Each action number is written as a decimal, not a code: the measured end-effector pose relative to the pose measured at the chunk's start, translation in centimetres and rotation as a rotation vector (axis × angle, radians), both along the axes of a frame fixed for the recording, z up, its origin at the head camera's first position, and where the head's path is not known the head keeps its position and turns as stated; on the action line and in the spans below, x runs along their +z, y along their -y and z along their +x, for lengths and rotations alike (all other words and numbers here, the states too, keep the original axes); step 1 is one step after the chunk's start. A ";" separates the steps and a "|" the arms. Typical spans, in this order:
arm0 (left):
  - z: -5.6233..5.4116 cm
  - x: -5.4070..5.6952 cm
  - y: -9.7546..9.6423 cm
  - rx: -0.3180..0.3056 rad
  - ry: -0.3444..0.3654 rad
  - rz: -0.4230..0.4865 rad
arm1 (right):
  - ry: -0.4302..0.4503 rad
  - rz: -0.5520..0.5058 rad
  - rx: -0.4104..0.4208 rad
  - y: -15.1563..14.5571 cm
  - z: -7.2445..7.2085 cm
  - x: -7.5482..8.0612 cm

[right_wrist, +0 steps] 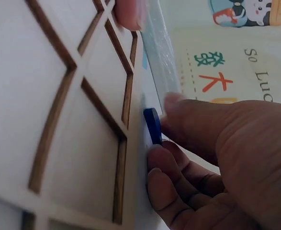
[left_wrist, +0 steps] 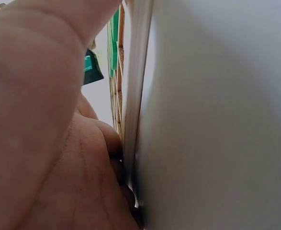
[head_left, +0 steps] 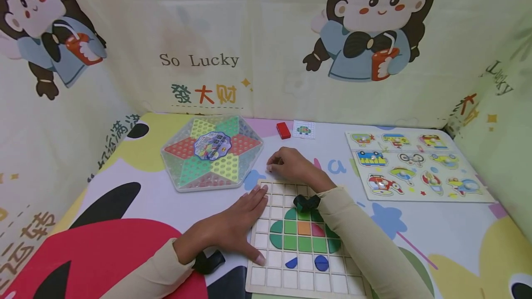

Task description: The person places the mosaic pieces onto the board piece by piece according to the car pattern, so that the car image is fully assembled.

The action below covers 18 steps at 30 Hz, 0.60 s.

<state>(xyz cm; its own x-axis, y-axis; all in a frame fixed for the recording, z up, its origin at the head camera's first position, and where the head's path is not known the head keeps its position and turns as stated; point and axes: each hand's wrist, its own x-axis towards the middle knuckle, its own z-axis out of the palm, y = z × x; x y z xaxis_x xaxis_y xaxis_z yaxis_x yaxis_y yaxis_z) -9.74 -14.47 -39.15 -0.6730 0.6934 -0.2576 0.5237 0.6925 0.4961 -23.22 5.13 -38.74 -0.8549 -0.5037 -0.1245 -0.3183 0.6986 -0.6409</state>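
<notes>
My left hand [head_left: 232, 224] lies along the left edge of a wooden grid board [head_left: 273, 279], fingers straight, thumb over its lower left squares. In the left wrist view the board's edge [left_wrist: 136, 72] runs beside the palm. Beyond the board's far edge, my right hand [head_left: 296, 166] pinches a small blue piece [right_wrist: 152, 125] between thumb and fingers, low beside the board. Green pieces [head_left: 305, 244], an orange square [head_left: 304, 228] and a pinkish-red piece [head_left: 317, 230] form a shape on the grid. Below them lie a blue piece [head_left: 292, 263] and a blue circle of two halves [head_left: 321, 263].
A hexagonal Chinese checkers set [head_left: 199, 170] stands left of the right hand. Behind are a red box [head_left: 283, 130] and a pattern card [head_left: 304, 129]. A vehicle puzzle board [head_left: 420, 167] lies at right. Printed cloth [head_left: 274, 36] walls the back and sides.
</notes>
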 end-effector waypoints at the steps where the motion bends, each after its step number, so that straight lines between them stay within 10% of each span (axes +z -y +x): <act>1: 0.0 0.0 0.0 0.000 0.000 -0.002 | 0.003 0.002 -0.003 -0.1 0.0 0.0; 18: 0.0 0.1 -0.1 0.005 0.018 0.004 | -0.096 -0.005 0.045 -1.1 0.5 0.0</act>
<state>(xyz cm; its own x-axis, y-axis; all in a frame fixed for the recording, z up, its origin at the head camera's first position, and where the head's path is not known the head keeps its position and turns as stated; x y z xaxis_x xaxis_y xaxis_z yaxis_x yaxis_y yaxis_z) -9.77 -14.36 -39.03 -0.6713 0.6914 -0.2670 0.5113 0.6928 0.5085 -22.68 6.20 -38.78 -0.8392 -0.5422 -0.0406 -0.4093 0.6790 -0.6095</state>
